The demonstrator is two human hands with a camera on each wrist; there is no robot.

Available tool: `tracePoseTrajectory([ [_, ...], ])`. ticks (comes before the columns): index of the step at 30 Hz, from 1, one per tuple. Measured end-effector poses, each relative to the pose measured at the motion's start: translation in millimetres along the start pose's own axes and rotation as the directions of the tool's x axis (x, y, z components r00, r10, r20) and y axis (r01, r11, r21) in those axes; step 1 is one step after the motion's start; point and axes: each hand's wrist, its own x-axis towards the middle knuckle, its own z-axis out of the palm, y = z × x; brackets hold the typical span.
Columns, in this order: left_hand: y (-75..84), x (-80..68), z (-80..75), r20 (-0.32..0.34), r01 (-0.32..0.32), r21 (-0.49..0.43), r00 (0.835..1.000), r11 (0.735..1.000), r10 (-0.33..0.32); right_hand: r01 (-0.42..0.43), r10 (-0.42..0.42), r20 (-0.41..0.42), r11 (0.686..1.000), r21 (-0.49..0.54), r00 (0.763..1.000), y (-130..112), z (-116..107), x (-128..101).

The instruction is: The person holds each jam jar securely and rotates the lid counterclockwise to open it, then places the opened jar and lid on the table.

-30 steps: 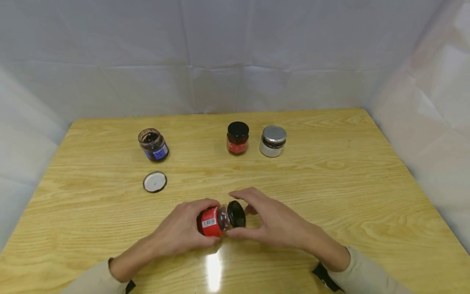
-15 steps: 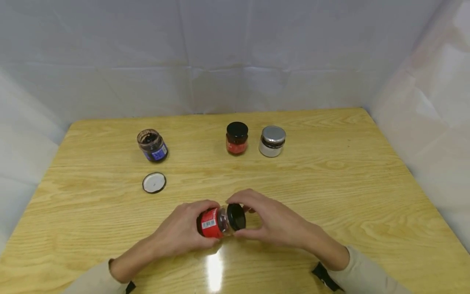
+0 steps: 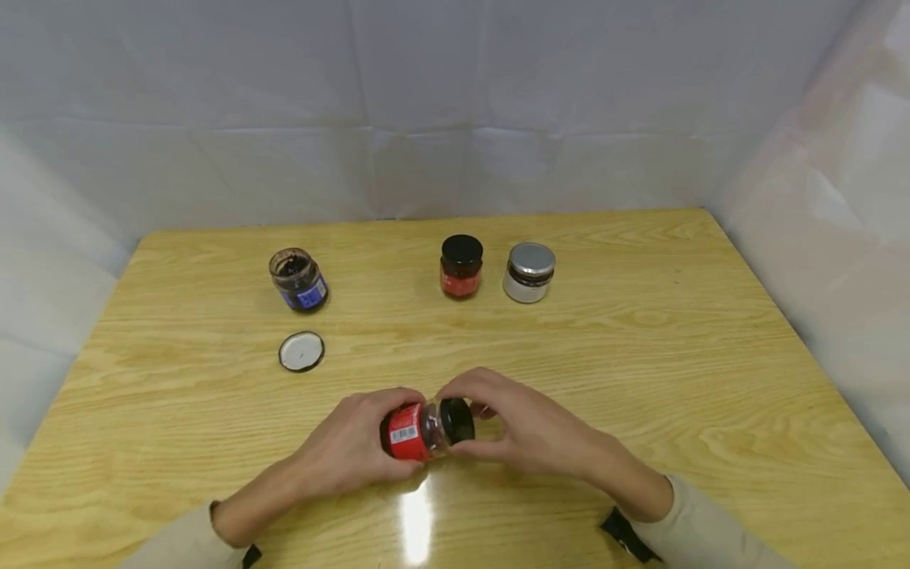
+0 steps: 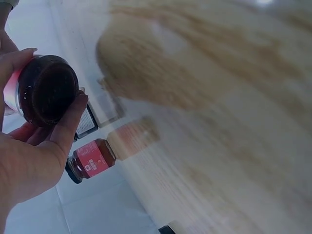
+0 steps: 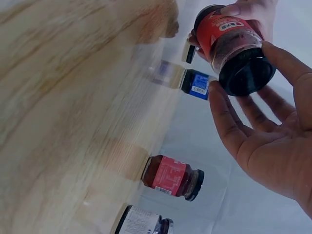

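Nearest the person, both hands meet over the front middle of the wooden surface (image 3: 640, 332). The left hand (image 3: 348, 450) wraps its curled fingers (image 4: 68, 124) round the body of a red-labelled jar (image 3: 411, 431), which lies tilted on its side, lifted just off the surface, base toward the left palm. The right hand (image 3: 529, 431) pinches the jar's black lid (image 3: 457, 419) between thumb and curled fingers (image 5: 287, 61), the lid sitting on the jar mouth.

Farther back on the left lies a loose white-lined lid (image 3: 302, 351), and behind it stands an open blue-labelled jar (image 3: 298, 280). At the far centre stand a second red jar (image 3: 460, 266) with a black cap and, just beside it, a silver-lidded jar (image 3: 529, 273).
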Motion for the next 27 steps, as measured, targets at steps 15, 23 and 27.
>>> tracePoseTrajectory([
  [15, 0.4, 0.8, 0.1, 0.002, 0.010, -0.021, 1.000, 1.000, -0.010, -0.242, 0.243, -0.018, 0.969, 0.047, 0.970, -5.1, 3.5, 2.6],
  [23, 0.2, 0.7, -0.4, -0.002, 0.010, -0.017, 1.000, 1.000, -0.010, -0.112, 0.112, -0.029, 0.994, 0.012, 0.993, -3.8, -0.4, 0.8],
  [27, -0.9, 0.8, -0.6, -0.010, 0.004, -0.026, 1.000, 1.000, -0.004, -0.061, 0.061, -0.029, 0.998, 0.025, 0.998, -3.1, -2.1, -0.1],
])
